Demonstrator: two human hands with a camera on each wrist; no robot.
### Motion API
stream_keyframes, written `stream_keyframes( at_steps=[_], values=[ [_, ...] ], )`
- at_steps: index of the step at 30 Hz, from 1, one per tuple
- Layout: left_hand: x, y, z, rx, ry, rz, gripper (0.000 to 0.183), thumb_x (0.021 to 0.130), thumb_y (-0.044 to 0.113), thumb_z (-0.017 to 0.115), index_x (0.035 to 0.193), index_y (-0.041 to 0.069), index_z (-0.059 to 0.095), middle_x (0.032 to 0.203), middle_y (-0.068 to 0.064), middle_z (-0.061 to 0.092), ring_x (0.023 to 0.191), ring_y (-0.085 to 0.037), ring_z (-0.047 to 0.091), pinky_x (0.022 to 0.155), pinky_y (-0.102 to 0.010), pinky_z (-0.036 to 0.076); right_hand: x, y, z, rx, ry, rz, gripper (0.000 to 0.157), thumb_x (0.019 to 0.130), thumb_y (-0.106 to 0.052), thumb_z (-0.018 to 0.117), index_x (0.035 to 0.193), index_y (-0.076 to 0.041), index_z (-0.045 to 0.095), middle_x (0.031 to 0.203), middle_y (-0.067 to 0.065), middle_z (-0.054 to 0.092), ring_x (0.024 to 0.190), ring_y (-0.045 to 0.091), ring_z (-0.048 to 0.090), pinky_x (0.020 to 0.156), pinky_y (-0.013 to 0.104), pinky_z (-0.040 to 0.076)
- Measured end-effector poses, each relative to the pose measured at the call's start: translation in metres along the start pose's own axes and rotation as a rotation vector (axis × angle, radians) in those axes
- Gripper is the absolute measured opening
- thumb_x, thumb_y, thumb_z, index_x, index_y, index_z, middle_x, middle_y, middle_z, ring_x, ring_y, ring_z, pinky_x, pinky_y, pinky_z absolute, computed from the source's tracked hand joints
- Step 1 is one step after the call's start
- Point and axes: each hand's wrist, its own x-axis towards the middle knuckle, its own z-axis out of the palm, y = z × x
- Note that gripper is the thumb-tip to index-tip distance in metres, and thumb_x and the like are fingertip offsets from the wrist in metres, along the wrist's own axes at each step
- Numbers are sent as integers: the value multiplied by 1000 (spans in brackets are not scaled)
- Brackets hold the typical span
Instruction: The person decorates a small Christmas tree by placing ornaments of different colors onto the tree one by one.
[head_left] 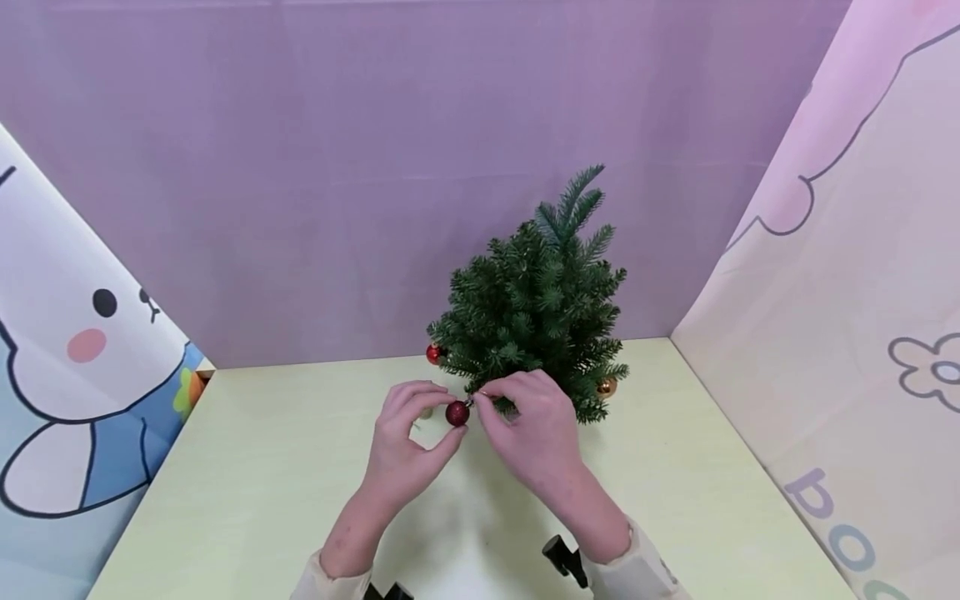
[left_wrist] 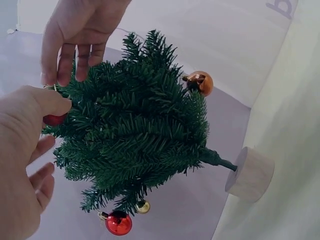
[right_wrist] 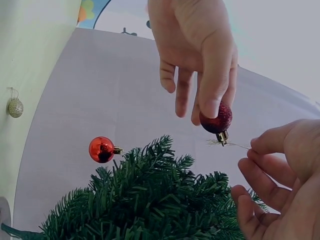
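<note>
In the head view my left hand (head_left: 397, 450) pinches a dark red glittery Christmas ball (head_left: 457, 413) between thumb and fingers. My right hand (head_left: 536, 437) is beside it, thumb and index finger gripping the thin hanging string (right_wrist: 241, 145) that runs from the ball's gold cap (right_wrist: 223, 137). Both hands are in front of a small artificial Christmas tree (head_left: 532, 308). From the left wrist view, the ball (left_wrist: 54, 120) is mostly covered by my left thumb. The string stretches between the two hands in the right wrist view.
A shiny red ball (right_wrist: 101, 150) and a small gold ball (left_wrist: 143, 206) hang at the tree's left; an orange-gold ball (left_wrist: 200, 83) hangs at its right. A pale glittery ball (right_wrist: 15, 107) lies on the table. The tree has a round wooden base (left_wrist: 252, 175). Fabric walls surround the table.
</note>
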Motion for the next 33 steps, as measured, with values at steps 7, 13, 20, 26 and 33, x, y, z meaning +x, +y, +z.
stream_keyframes(
  at_steps=[7, 13, 20, 26, 33],
  values=[
    [3, 11, -3, -28, -110, -92, 23, 86, 19, 76, 108, 15, 71, 116, 1, 61, 112, -21, 50, 90, -39, 43, 1, 1, -2, -56, -15, -33, 4, 79, -13, 79, 81, -15, 76, 79, -5, 70, 72, 13, 60, 58, 25, 49],
    [23, 19, -3, 1, -116, -66, 17, 88, 19, 73, 104, 14, 74, 113, 5, 61, 109, -17, 50, 86, -37, 44, 5, 1, -10, -99, -93, -54, 5, 80, -15, 80, 83, -15, 77, 81, -5, 69, 72, 13, 59, 59, 25, 50],
    [37, 22, 1, 16, -166, -43, 10, 86, 17, 76, 95, 14, 76, 106, -1, 64, 103, -16, 51, 89, -42, 44, 6, 1, -15, -79, -111, -43, 6, 82, -17, 80, 86, -15, 77, 83, -5, 70, 76, 13, 61, 63, 26, 51],
    [38, 26, 1, -73, -224, -80, 9, 88, 11, 72, 96, 14, 76, 110, -1, 63, 110, -14, 51, 93, -46, 43, 6, 3, -16, -73, -111, -43, 5, 82, -18, 80, 86, -16, 78, 83, -6, 70, 77, 11, 60, 63, 25, 50],
    [42, 25, -1, -113, -195, -59, 7, 87, 14, 75, 93, 14, 77, 110, -4, 63, 108, -19, 51, 93, -47, 42, 8, 4, -18, -76, -118, -53, 5, 84, -17, 78, 88, -14, 77, 83, -4, 70, 77, 13, 60, 64, 26, 51]
  ],
)
